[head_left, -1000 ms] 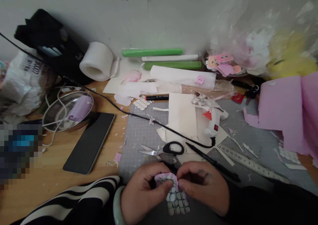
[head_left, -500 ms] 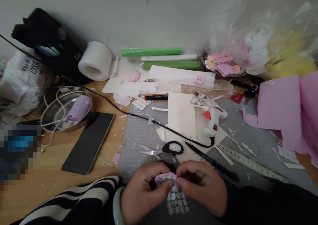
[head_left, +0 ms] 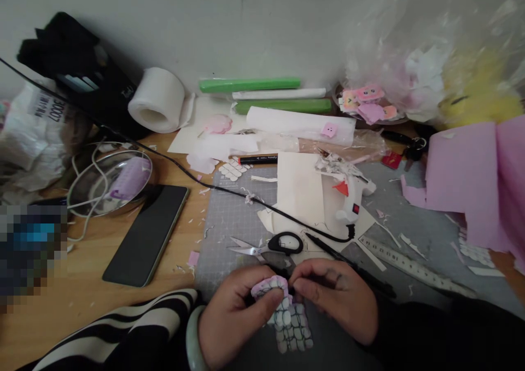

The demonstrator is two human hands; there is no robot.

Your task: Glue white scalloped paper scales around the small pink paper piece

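Both hands meet at the bottom middle over a grey cutting mat. My left hand and my right hand pinch the top edge of a small pink craft piece covered with white scale-shaped bits outlined in black. Its upper end curls over between my fingertips; its lower end hangs below them. Scissors with black handles lie just beyond my hands, blades pointing left.
A black pen, a ruler and a white glue gun with a black cord lie on the mat. A dark phone rests on the wood at left. Pink paper fills the right; rolls and bags line the wall.
My hands have shifted slightly; the piece's top edge is curled further over and more of its scaled face shows below my fingers.
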